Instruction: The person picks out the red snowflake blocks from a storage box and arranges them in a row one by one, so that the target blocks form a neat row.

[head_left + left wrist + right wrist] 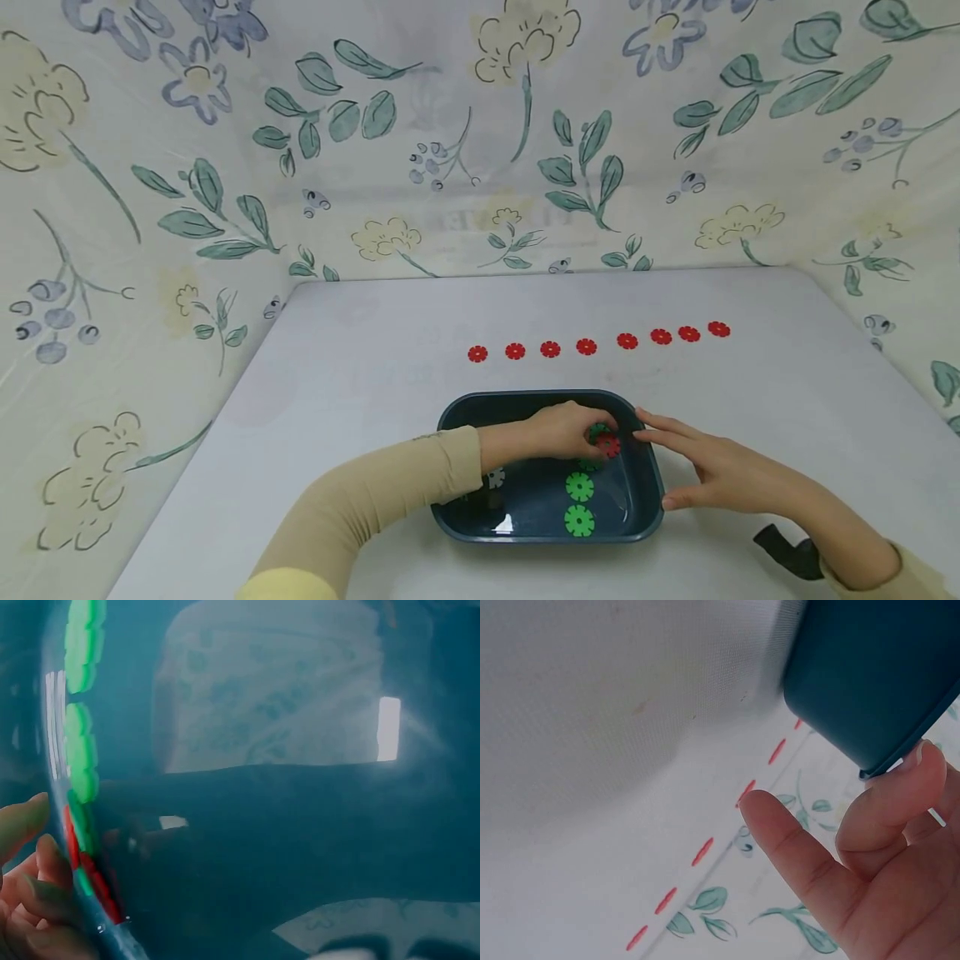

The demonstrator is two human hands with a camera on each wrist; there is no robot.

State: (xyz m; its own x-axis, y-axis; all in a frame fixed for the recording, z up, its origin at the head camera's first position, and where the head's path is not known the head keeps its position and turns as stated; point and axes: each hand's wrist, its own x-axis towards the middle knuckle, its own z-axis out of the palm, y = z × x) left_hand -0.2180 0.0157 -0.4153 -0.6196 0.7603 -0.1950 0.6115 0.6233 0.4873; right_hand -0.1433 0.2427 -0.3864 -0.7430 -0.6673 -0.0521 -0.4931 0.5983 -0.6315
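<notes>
A dark blue plastic bin [517,537] stands on the table. Inside it my left hand [562,429] reaches to the right end, its thumb and fingers apart and bent beside red flower-shaped discs [611,447]. In the left wrist view, the left fingers [49,866] are close by two red discs [101,889] that overlap green ones; no firm grip on a disc shows. Green flower-shaped discs [580,487] lie in a line along the bin floor. My right hand [723,471] has its fingers extended, the fingertips touching the bin's right rim.
Several red flower-shaped discs [587,347] lie in a row on the white table [360,358] behind the bin. Partly behind the left forearm, a pale grey toothed shape [495,477] shows in the bin. A black strap [787,552] is beside the right wrist. Floral cloth [450,225] surrounds the table.
</notes>
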